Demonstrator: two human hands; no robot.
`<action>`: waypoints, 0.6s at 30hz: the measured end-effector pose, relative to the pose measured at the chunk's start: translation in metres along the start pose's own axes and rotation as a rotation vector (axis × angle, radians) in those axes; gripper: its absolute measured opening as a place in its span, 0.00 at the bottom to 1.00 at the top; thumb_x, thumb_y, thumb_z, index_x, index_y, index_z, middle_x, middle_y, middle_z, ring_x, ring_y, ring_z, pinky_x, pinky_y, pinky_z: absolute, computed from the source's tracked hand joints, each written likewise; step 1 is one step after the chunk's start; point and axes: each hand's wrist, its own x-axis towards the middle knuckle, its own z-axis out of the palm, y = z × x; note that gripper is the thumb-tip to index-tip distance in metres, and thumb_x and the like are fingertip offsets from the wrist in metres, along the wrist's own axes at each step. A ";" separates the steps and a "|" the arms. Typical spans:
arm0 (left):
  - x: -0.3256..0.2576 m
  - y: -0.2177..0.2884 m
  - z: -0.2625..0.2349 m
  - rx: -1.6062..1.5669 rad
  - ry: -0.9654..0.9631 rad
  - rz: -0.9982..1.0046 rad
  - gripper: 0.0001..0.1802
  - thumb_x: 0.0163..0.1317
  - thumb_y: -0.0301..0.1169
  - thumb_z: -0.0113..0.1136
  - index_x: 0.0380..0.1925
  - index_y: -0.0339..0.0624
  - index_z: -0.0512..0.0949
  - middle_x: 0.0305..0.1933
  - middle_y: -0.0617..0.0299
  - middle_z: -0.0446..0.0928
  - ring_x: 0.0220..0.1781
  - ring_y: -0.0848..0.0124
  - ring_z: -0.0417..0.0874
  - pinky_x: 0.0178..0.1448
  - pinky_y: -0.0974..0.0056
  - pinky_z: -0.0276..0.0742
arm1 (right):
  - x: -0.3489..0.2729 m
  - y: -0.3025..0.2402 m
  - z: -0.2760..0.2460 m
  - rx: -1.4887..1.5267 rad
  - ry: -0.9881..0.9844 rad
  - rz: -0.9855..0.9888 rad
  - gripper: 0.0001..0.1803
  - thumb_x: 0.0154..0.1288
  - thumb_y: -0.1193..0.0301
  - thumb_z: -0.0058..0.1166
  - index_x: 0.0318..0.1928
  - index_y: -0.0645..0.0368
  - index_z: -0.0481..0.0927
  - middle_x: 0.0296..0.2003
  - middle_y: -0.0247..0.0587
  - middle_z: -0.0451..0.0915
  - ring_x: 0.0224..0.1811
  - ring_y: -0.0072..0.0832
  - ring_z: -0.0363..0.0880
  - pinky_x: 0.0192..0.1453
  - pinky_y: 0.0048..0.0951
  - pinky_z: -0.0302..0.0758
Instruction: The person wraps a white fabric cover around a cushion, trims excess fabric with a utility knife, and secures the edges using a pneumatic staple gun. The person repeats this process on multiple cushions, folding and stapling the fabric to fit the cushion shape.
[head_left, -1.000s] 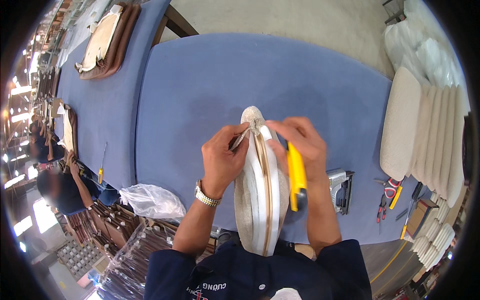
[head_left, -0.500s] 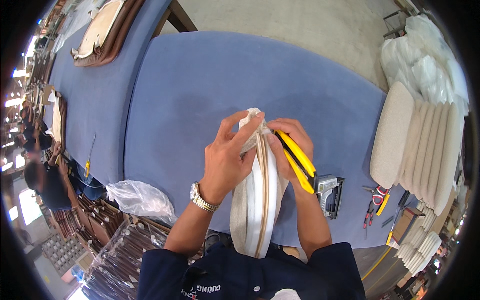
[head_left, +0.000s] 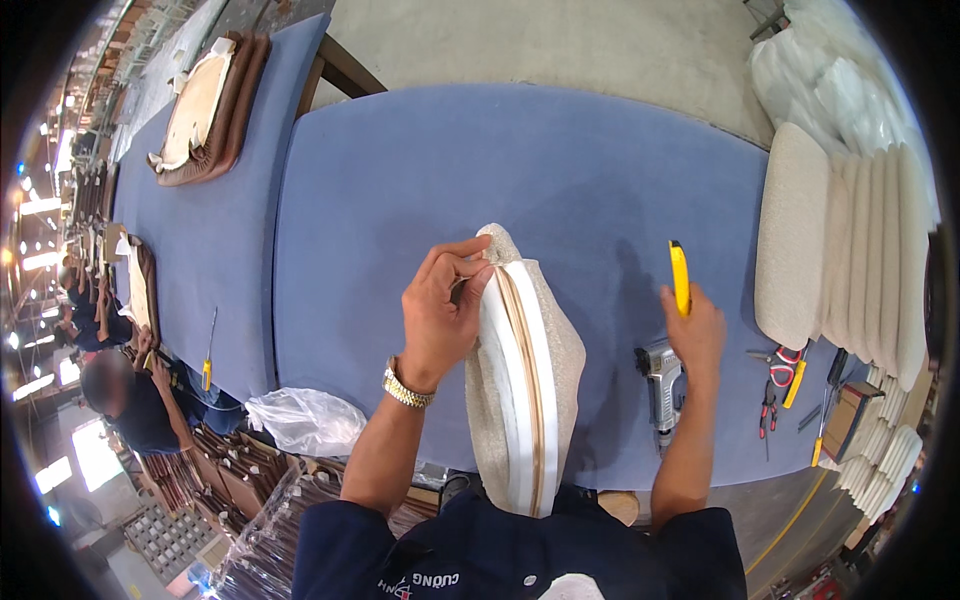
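Observation:
A cushion pad (head_left: pixel 560 375) in beige fabric stands on edge against my body. White foam and a thin wooden board (head_left: pixel 528 370) show along its open side. My left hand (head_left: pixel 447 305) pinches the fabric at its far end, thumb and fingers closed on it. Off to the right, my right hand (head_left: pixel 696 325) is raised over the table, closed around a yellow utility knife (head_left: pixel 680 278) that points away from me. Below that hand and partly hidden by the wrist lies a silver staple gun (head_left: pixel 660 388).
Pliers (head_left: pixel 780 368) and screwdrivers lie at the right of the blue padded table (head_left: pixel 450 150). Beige cushions (head_left: pixel 795 240) stand in a row behind them. A clear plastic bag (head_left: pixel 305 422) hangs at the left edge. Brown upholstered seats (head_left: pixel 235 110) rest on the left table, where another person (head_left: pixel 140 400) works.
My right hand has moved away from the cushion to the right, carrying the knife. My left hand stays at the cushion's far end, its fingers drawn closer together.

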 end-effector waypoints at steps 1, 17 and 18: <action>0.000 -0.003 0.000 -0.021 -0.004 0.012 0.06 0.68 0.22 0.67 0.33 0.35 0.78 0.54 0.50 0.86 0.51 0.66 0.90 0.42 0.67 0.85 | 0.003 0.018 0.000 -0.076 -0.031 0.029 0.22 0.70 0.54 0.63 0.52 0.59 0.84 0.38 0.52 0.86 0.41 0.53 0.86 0.46 0.49 0.81; 0.060 -0.021 -0.015 -0.477 -0.317 -0.709 0.33 0.79 0.50 0.50 0.22 0.34 0.81 0.49 0.45 0.86 0.64 0.52 0.80 0.73 0.52 0.67 | -0.118 -0.111 0.084 1.145 -0.174 -0.348 0.10 0.69 0.73 0.59 0.47 0.63 0.81 0.35 0.46 0.85 0.38 0.28 0.82 0.46 0.32 0.78; 0.056 -0.021 -0.021 -0.566 -0.269 -0.618 0.33 0.79 0.50 0.49 0.22 0.34 0.81 0.47 0.45 0.86 0.66 0.51 0.79 0.74 0.51 0.66 | -0.122 -0.113 0.074 1.139 -0.120 -0.407 0.09 0.69 0.73 0.59 0.46 0.63 0.81 0.35 0.46 0.85 0.37 0.28 0.82 0.46 0.32 0.77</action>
